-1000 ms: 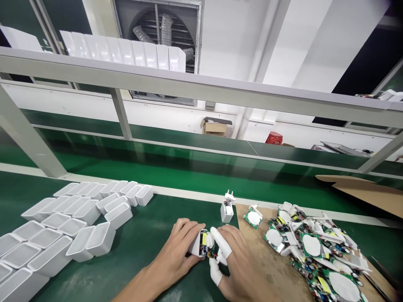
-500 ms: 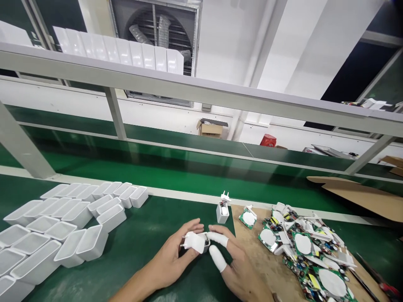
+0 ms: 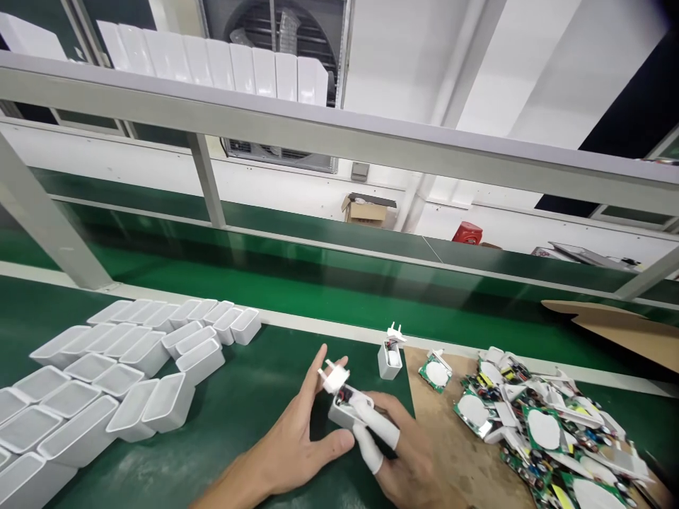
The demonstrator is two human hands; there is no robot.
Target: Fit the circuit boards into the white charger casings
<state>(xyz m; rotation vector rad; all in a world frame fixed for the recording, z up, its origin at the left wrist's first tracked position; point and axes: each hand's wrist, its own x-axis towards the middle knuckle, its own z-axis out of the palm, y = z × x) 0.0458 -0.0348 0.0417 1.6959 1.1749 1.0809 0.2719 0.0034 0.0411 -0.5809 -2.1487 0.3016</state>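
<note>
My right hand (image 3: 411,449), white covers on two of its fingertips, grips a small white charger housing (image 3: 340,413) by its right end. A two-pin plug piece (image 3: 335,378) sticks up from the housing's open left end, with dark parts and a bit of red showing beneath it. Beside it, my left hand (image 3: 294,438) is open, fingers stretched up behind the plug and thumb apart in front. Behind my hands, another white housing (image 3: 390,364) stands upright with a plug piece jutting from its top.
Rows of open white housings (image 3: 79,424) cover the left of the green bench. To the right, a brown board (image 3: 429,424) carries a pile of circuit boards (image 3: 544,428), one lying apart (image 3: 436,371). A grey shelf beam (image 3: 339,124) crosses ahead.
My left fingers have come off the charger and spread apart. My right hand now grips the housing, and its plug piece has turned pins-up. The view has shifted slightly.
</note>
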